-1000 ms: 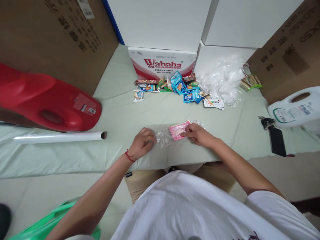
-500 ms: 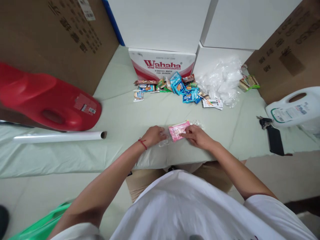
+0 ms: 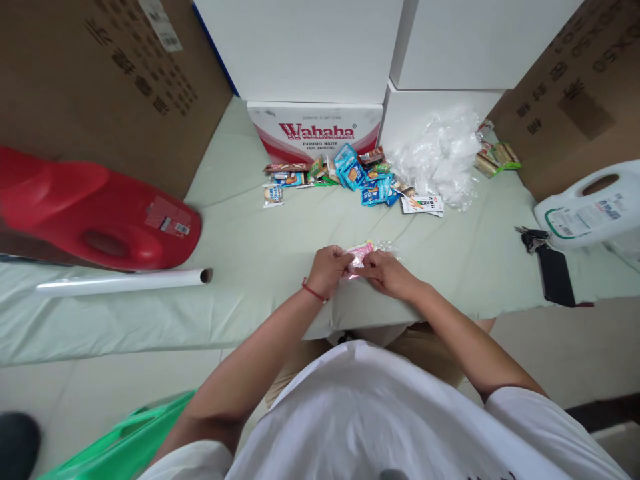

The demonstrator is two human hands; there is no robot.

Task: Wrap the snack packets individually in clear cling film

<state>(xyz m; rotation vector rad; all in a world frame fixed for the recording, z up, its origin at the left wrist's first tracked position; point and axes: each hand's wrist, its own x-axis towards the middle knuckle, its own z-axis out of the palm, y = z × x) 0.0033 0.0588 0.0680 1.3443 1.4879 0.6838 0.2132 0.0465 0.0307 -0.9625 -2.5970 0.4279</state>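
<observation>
A small pink snack packet [image 3: 361, 251] lies between my hands near the table's front edge, with clear plastic around it. My left hand [image 3: 327, 270], with a red string on its wrist, is closed at the packet's left side, its fingers pinching the clear plastic. From the right, my right hand [image 3: 389, 272] grips the packet's other side, its index finger lying across the front. Crumpled clear plastic [image 3: 388, 249] sticks out beyond my right fingers. Much of the packet is hidden by my fingers.
Several snack packets [image 3: 353, 175] are piled before a Wahaha carton [image 3: 315, 127]. Beside them sits a heap of clear plastic bags [image 3: 440, 160]. A red jug [image 3: 100, 213] and a white roll [image 3: 125, 283] lie left; a white jug [image 3: 590, 203], keys [image 3: 531, 238] and a black phone [image 3: 556, 277] lie right.
My left hand has moved right, onto the packet's left side, and folded the clear plastic over it. My right hand has stayed at the packet. The view has shifted slightly.
</observation>
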